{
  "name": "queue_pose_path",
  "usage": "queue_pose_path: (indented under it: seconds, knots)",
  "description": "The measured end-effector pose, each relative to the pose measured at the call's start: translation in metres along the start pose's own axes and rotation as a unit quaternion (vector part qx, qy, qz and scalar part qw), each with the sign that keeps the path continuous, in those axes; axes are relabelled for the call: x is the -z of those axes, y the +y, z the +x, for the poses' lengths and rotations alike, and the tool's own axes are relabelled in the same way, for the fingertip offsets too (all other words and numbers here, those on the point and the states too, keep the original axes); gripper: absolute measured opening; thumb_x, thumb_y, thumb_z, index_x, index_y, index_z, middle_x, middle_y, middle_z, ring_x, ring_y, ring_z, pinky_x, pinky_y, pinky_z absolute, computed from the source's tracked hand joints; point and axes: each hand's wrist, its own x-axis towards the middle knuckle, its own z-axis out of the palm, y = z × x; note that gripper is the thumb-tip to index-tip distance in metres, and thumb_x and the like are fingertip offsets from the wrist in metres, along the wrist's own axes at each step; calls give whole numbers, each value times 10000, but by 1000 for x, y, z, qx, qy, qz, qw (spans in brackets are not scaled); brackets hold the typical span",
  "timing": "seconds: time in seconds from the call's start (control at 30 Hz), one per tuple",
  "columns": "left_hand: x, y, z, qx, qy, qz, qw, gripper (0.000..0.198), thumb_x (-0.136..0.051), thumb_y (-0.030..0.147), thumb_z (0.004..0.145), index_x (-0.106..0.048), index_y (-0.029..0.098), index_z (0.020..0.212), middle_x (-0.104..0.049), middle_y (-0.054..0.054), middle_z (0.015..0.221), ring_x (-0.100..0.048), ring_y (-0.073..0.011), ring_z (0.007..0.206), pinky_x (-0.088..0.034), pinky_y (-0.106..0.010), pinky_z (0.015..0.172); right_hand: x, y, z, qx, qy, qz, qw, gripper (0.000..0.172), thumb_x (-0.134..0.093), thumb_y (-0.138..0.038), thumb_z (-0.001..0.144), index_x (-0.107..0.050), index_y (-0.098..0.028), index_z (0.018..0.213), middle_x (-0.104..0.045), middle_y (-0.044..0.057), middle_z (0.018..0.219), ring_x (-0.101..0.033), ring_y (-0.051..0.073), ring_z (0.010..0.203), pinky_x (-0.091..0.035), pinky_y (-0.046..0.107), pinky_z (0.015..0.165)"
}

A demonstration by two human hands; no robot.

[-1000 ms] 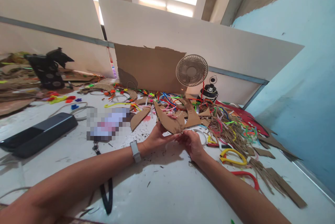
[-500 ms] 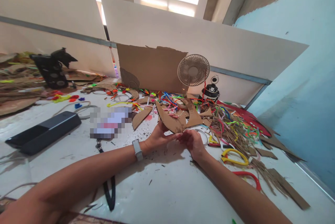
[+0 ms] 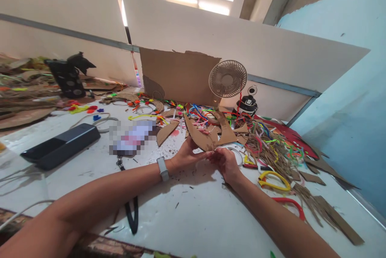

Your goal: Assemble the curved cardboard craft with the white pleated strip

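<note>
A curved, crescent-like piece of cardboard (image 3: 201,137) is held up over the white table, tilted toward me. My left hand (image 3: 190,154) grips it from the left, thumb along the lower edge and fingers behind it. At its lower right edge my right hand (image 3: 225,163) has its fingers pinched together, close to the left thumb; whether they hold the cardboard or something small there is hidden. Another cardboard cutout (image 3: 226,129) lies just behind, and a half-round cardboard piece (image 3: 167,132) rests to the left.
A phone (image 3: 135,137) with a black strap and a dark power bank (image 3: 62,145) lie left. Scissors with yellow handles (image 3: 274,180) and a red handle (image 3: 291,205) lie right, beside twine strands (image 3: 263,147). A small fan (image 3: 228,79) stands behind, before a cardboard sheet (image 3: 181,77).
The view has shifted slightly, so the surroundings sit a little further right. Both hands stay at the cardboard piece, with only slight movement of the right fingers.
</note>
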Motion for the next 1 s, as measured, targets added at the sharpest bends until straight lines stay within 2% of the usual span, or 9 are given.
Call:
queue_pose_path:
  seconds: [0.23,0.4,0.53,0.67,0.83,1.0]
  knots:
    - [-1,5,0,-2,6,6,1000,547,-714,234,660,-444,191,1133,-544,-92,1163,-509,-215,1091,-425,-360,944,2,2,2,13,0,-4,1000,145,-607,-264,613,-630,-173,501,-622,15,479,-518,123,443,-403,229,465]
    - [0,-1,-1,6,0,-3,1000,571,-702,229,675,-415,206,1168,-551,-92,1157,-543,-208,1049,-454,-373,914,3,3,3,15,-9,-9,1000,189,-624,-317,628,-638,-159,525,-629,14,490,-515,110,434,-396,220,463]
    - [1,-7,-1,9,4,-4,1000,605,-707,217,665,-396,202,1183,-534,-105,1181,-530,-221,1073,-442,-404,936,4,4,3,1,-16,29,999,205,-573,-335,634,-641,-160,550,-660,31,538,-558,130,485,-421,231,503]
    - [1,-5,-1,-1,0,7,1000,601,-713,213,656,-400,196,1169,-518,-94,1198,-508,-217,1103,-426,-403,954,6,5,4,-2,-19,21,1000,211,-535,-314,625,-646,-152,545,-660,49,530,-556,140,480,-424,242,505]
    - [1,-3,-2,8,4,10,1000,606,-710,232,661,-393,192,1176,-521,-101,1206,-499,-221,1116,-431,-383,943,6,7,5,20,-10,20,1000,139,-561,-268,605,-638,-178,532,-644,24,496,-537,141,448,-413,246,477]
    - [1,-3,-2,22,-1,13,1000,611,-709,235,664,-394,190,1187,-527,-104,1206,-504,-225,1111,-433,-383,941,6,7,5,11,-12,27,1000,190,-530,-298,620,-637,-173,526,-646,24,499,-537,138,442,-416,245,478]
